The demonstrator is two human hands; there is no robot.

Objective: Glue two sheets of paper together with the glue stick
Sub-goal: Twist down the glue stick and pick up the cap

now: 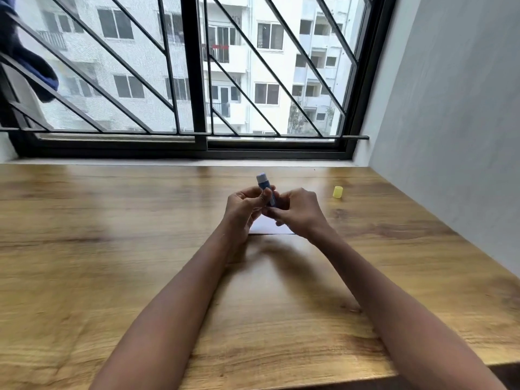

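Both hands hold the uncapped glue stick just above the paper.
The left hand has a narrow grip, thumb and fingers curled round the blue stick's body, tip tilted up and away. The right hand pinches the stick's lower end. Both forearms reach forward over the wooden worktop. A yellow cap stands apart to the right.

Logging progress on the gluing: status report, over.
Left hand and right hand both grip glue stick, uncapped, tip up. Yellow cap on table, right side. Paper beneath hands, partly hidden.
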